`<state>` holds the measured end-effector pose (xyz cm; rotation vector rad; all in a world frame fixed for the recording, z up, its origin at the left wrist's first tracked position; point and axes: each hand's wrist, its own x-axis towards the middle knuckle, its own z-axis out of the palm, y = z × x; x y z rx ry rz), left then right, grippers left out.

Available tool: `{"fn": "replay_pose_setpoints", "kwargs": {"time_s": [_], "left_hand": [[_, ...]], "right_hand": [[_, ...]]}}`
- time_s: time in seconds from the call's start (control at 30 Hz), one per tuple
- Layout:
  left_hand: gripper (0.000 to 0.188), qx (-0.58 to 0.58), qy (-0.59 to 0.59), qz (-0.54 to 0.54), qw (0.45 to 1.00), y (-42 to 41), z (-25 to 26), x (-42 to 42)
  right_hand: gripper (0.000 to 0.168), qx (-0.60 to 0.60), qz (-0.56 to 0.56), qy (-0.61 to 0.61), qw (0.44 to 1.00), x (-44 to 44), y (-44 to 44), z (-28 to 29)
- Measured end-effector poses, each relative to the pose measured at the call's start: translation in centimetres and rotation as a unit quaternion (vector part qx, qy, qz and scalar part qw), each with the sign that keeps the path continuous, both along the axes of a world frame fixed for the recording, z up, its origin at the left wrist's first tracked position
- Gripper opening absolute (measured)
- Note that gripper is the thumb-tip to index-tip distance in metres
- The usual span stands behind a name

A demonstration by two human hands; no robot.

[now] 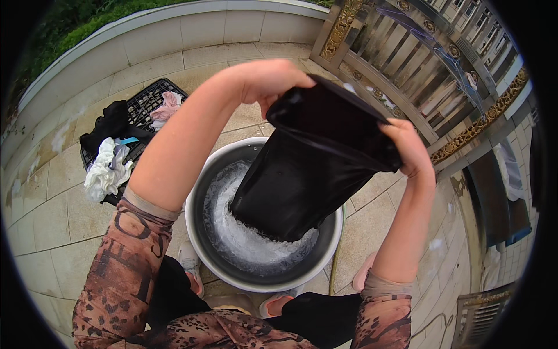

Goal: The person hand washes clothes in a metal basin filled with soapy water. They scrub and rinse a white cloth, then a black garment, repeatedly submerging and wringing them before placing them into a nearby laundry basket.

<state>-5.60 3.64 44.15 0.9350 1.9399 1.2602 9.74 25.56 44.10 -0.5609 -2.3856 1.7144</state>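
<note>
A wet black garment (301, 174) hangs stretched between my two hands, its upper opening spread wide. My left hand (272, 80) grips the garment's edge at the upper left, and my right hand (407, 144) grips the edge at the right. The lower end of the cloth dips into churning, bubbly water (235, 235) inside a round metal basin (198, 244) on the ground between my feet. Some of the fingers of both hands are hidden by the fabric.
A black plastic crate (138, 104) at the left bears a white cloth (107, 172), a black cloth (107, 124) and a pink cloth (165, 107). A hose (335, 266) runs beside the basin's right side. A low wall (202, 28) and a metal gate (392, 56) stand beyond.
</note>
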Motion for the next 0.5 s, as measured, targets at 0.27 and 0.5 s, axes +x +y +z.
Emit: {"fn": "replay_pose_setpoints", "kwargs": {"time_s": [0.27, 0.5], "left_hand": [[0.030, 0.157, 0.110, 0.093, 0.977, -1.2, 8.3, 2.9], [0.027, 0.093, 0.033, 0.096, 0.990, 0.9, -6.7, 3.6]], "right_hand": [[0.017, -0.076, -0.010, 0.197, 0.977, -0.5, -1.1, 7.9], [0.019, -0.067, -0.025, -0.004, 0.997, 0.0, -0.5, -5.7]]}}
